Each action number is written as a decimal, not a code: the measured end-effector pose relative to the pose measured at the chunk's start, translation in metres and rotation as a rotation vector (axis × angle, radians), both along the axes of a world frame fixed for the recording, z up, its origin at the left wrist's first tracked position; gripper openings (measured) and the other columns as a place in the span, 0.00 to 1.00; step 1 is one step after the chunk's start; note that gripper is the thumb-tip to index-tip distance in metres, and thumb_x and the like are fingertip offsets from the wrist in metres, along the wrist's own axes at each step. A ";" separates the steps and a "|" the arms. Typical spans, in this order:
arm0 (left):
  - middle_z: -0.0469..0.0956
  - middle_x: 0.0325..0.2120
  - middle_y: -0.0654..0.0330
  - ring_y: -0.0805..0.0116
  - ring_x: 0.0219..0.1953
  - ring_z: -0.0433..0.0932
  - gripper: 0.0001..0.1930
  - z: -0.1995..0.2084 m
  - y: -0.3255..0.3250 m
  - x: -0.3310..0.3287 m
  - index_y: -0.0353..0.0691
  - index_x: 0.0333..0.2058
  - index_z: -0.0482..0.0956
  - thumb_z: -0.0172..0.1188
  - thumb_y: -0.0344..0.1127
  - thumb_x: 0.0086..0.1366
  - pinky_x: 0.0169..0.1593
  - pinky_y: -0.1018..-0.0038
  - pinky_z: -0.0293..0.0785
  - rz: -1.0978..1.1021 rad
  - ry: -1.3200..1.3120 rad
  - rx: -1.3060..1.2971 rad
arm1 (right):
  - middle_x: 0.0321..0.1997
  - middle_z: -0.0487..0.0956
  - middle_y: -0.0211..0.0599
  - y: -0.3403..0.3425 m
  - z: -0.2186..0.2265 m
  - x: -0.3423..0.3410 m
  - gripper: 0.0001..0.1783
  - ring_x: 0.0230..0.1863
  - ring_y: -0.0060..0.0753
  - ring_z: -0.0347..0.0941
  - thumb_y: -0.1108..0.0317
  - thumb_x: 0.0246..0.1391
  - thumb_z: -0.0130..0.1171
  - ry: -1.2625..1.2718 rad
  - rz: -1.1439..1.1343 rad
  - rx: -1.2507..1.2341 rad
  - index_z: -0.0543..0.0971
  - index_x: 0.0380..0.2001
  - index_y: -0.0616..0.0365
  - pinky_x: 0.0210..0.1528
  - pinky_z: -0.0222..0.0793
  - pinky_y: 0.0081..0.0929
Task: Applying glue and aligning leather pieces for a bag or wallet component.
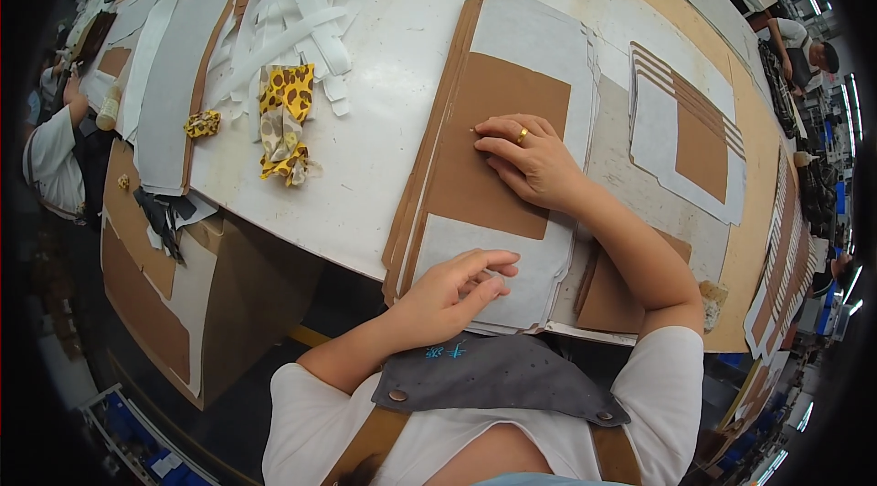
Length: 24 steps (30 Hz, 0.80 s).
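In front of me lies a stack of flat panels (pixel 507 89), brown in the middle with pale grey-white sheets at both ends. Brown edges of lower layers show along its left side. My right hand (pixel 537 162), with a gold ring, rests palm down on the brown middle, its fingers slightly bent and grasping nothing visible. A tiny pale speck lies by its fingertips. Over the near white end (pixel 525 280) is my left hand (pixel 461 290), fingers loosely curved, thumb apart, holding nothing. Whether it touches the sheet I cannot tell.
Fanned brown-and-white panels (pixel 702 148) lie to the right, near a smaller brown piece (pixel 607 294). To the left are crumpled yellow spotted wrapping (pixel 288 125), white strips (pixel 311 25) and long grey sheets (pixel 183 75). Other people work at the far left and far right.
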<state>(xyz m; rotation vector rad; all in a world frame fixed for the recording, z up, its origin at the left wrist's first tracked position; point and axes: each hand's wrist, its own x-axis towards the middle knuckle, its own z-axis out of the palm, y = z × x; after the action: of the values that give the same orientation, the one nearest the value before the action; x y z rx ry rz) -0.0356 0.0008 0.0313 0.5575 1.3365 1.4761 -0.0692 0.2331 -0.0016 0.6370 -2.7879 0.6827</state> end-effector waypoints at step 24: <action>0.60 0.54 0.41 0.44 0.60 0.55 0.22 -0.038 0.040 0.009 0.29 0.49 0.67 0.55 0.37 0.59 0.62 0.50 0.47 0.185 1.285 -0.184 | 0.61 0.64 0.35 0.011 -0.008 -0.026 0.22 0.61 0.43 0.57 0.64 0.55 0.51 -0.027 -0.155 0.057 0.66 0.52 0.57 0.63 0.49 0.37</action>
<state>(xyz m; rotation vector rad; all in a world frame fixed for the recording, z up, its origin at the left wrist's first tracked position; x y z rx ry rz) -0.0262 0.0410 -0.0064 1.4043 2.5065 1.0547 -0.0954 0.2440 -0.0099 0.4181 -2.8526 0.5871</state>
